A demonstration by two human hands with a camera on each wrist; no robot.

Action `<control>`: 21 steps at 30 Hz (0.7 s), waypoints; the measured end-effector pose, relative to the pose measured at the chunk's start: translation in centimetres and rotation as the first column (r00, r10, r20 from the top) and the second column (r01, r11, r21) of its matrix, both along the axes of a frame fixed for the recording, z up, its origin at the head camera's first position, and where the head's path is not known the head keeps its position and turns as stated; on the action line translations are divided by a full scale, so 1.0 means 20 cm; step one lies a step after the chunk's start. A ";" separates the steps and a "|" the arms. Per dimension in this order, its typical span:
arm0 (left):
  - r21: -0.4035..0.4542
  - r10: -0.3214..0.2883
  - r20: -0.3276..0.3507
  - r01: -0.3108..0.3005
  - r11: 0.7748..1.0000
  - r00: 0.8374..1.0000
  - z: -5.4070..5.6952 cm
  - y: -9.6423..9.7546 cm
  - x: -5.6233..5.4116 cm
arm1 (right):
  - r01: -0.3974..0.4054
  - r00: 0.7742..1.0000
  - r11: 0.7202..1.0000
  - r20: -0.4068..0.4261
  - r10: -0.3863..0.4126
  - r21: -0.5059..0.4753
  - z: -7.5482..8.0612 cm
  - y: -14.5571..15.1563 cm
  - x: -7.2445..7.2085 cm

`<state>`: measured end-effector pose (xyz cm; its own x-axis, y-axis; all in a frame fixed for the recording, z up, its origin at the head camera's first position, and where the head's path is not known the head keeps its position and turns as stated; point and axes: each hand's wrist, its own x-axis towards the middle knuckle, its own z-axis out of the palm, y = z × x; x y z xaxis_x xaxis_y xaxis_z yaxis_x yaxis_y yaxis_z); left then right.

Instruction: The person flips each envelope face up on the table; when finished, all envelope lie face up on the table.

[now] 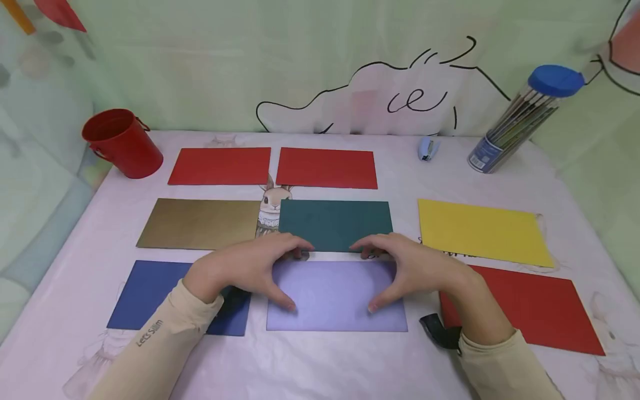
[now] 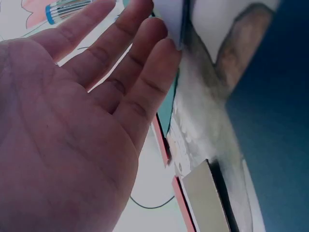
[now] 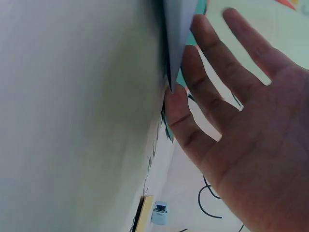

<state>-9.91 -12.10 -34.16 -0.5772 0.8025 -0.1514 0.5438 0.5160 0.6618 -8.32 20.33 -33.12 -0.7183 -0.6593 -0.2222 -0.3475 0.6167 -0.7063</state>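
Pale green fabric (image 1: 200, 66) with a black line drawing hangs behind a table spread with a whitish cloth (image 1: 310, 366), on which a printed rabbit (image 1: 272, 205) shows between the cards. At the near middle of the table is a lilac card (image 1: 337, 297), with the left hand (image 1: 250, 265) at its left side and the right hand (image 1: 412, 265) at its right. Both hands are open, thumbs spread toward the viewer over the card and fingers reaching to its far edge; the wrist views show the fingers mostly straight, with the index fingertips at the card's edge, though whether they press on it I cannot tell. Just beyond lies a teal card (image 1: 335, 222), its near edge close to the fingertips. Left of it is a gold card (image 1: 200, 222), and nearer, partly under the left forearm in view, a blue card (image 1: 150, 294). To the right lie a yellow card (image 1: 485, 230) and a red card (image 1: 545, 311), partly hidden by the right wrist. Two more red cards (image 1: 220, 166) form the far row. Farther back stand a red bucket (image 1: 132, 147) at the left and a blue-lidded tube of thin sticks (image 1: 522, 119) at the right, with a small pale blue object (image 1: 428, 148) near the tube
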 end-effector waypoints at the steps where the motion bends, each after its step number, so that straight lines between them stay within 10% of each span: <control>1: -0.005 0.002 0.002 -0.002 1.000 1.000 0.00 0.00 0.00 | -0.004 1.000 1.000 0.001 0.004 -0.003 0.00 0.00 0.00; 21: -0.098 0.016 0.051 -0.011 0.995 0.999 -0.02 0.03 0.05 | -0.029 0.999 0.994 0.034 0.025 0.107 0.02 -0.03 0.06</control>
<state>-8.98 -11.59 -34.52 -0.5771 0.7746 -0.2588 0.5025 0.5866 0.6351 -7.13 19.70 -32.69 -0.6916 -0.6494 -0.3161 -0.3431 0.6805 -0.6474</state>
